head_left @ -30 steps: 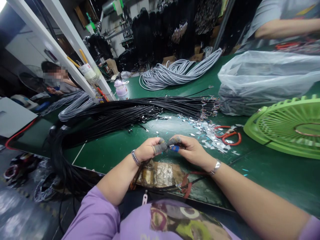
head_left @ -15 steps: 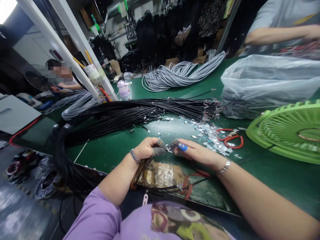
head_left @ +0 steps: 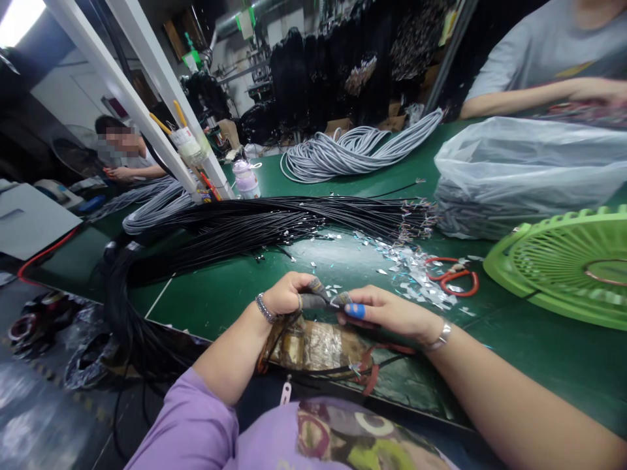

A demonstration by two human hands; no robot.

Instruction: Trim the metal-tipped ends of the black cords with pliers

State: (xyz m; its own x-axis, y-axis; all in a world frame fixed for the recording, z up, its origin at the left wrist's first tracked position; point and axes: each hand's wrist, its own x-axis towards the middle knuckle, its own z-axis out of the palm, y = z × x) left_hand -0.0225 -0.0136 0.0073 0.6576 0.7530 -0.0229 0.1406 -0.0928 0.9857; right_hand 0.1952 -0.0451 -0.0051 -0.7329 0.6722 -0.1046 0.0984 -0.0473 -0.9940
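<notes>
My left hand [head_left: 289,295] is closed in a pinch around the end of a thin black cable, its fingertips wrapped in grey tape. Thumb and finger of my right hand [head_left: 379,312] are pressed together at the cable's tip, where a small whitish bit shows; the right thumb wears blue tape. The two hands almost meet, above a block wrapped in brown tape [head_left: 326,344] at the table's near edge. Most of the held cable is hidden by the fingers. Beyond the hands lies a large bundle of black cables [head_left: 255,225] with stripped, coloured wire ends toward the right.
Foil and wire scraps [head_left: 416,277] litter the green table [head_left: 235,300] beside red-handled scissors [head_left: 453,277]. A green fan [head_left: 563,261] and a clear plastic bag [head_left: 529,176] stand right. Grey cable coils [head_left: 357,153] and a bottle [head_left: 245,179] lie farther back. Two co-workers sit beyond.
My right hand has moved slightly down and closed in on the tip of the cable, against the left fingers. A co-worker's arm at upper right has shifted.
</notes>
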